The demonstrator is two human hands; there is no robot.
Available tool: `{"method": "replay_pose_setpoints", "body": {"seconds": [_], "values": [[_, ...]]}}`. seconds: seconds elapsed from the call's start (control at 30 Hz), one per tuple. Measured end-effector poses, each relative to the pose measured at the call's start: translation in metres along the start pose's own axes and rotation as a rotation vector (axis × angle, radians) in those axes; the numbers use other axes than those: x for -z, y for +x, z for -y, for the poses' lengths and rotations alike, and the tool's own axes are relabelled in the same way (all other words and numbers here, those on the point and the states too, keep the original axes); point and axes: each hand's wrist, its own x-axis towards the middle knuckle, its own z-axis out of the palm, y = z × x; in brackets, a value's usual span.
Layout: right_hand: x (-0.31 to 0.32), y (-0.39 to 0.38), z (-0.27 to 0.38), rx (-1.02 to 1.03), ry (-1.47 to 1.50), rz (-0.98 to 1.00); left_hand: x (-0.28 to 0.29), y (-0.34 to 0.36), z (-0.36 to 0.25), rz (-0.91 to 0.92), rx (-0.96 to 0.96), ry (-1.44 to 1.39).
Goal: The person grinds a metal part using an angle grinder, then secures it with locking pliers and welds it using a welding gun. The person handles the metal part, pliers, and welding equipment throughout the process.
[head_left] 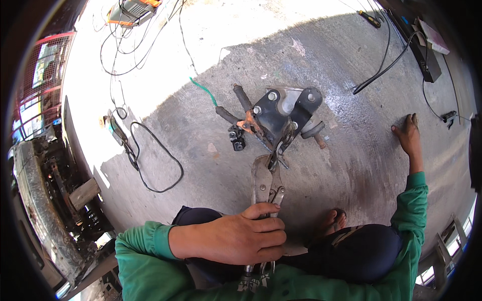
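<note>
My left hand is wrapped round a pair of steel locking pliers. The pliers' long jaws reach up to the near edge of a black bolted metal bracket; whether they are clamped on it I cannot tell. An orange spring clamp with dark handles and a green wire sits against the bracket's left side. Beside that lies a small black metal part. Far to the right, my right hand is at the floor, thumb apart from the fingers, with nothing seen in it.
Black cable loops over the concrete floor at left. An orange and grey machine with trailing wires stands at the far left. A yellow-black screwdriver and a long black box lie at far right. Worn machinery borders the left.
</note>
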Motion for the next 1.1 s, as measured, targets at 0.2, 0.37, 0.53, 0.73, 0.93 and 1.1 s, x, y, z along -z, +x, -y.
{"method": "replay_pose_setpoints", "body": {"seconds": [0.2,0.37,0.53,0.73,0.93,1.1], "values": [[0.004,-0.001,0.007,-0.022,-0.038,0.009,-0.003,0.0,-0.002,0.044,0.039,-0.044],[0.002,-0.002,0.008,-0.027,-0.007,-0.018,-0.001,0.004,-0.002,0.026,0.041,-0.044],[0.002,-0.002,0.014,-0.053,-0.022,-0.03,0.003,0.011,-0.009,0.026,0.076,-0.046],[0.007,-0.003,0.021,-0.062,-0.019,-0.014,-0.002,0.013,-0.011,0.024,0.085,-0.027],[0.008,-0.004,0.024,-0.072,-0.022,0.0,-0.004,0.019,-0.017,0.049,0.127,-0.006],[-0.004,-0.008,0.017,-0.102,0.049,-0.075,-0.005,0.024,-0.021,0.086,0.135,0.043]]}}
